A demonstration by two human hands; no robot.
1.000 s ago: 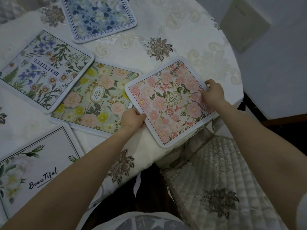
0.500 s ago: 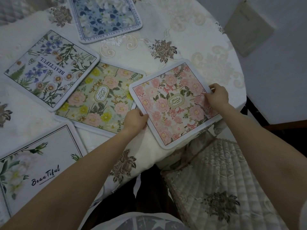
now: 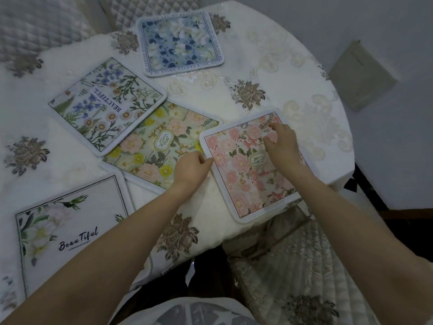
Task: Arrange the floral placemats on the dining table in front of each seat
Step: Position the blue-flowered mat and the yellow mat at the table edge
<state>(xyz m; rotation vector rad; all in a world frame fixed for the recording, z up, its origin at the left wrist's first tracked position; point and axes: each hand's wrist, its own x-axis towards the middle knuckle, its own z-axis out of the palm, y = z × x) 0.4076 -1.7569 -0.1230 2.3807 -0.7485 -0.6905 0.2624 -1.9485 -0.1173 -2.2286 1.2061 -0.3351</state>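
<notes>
A round dining table (image 3: 269, 66) stands under a cream embroidered cloth with brown rose motifs, close to a pale wall (image 3: 351, 19). A quilted chair seat (image 3: 293, 266) sits tucked at its near right edge.

Five floral placemats lie on the cloth. The pink placemat (image 3: 243, 181) rests at the table edge above that seat, its left corner over the yellow-green placemat (image 3: 152, 146). The left hand (image 3: 191, 168) is curled, pinching the pink mat's left edge; the right hand (image 3: 282, 146) presses down on it with loosely bent fingers. Farther off lie the purple-flower placemat (image 3: 105, 104), the blue placemat (image 3: 180, 43) and the white placemat (image 3: 70, 231).
</notes>
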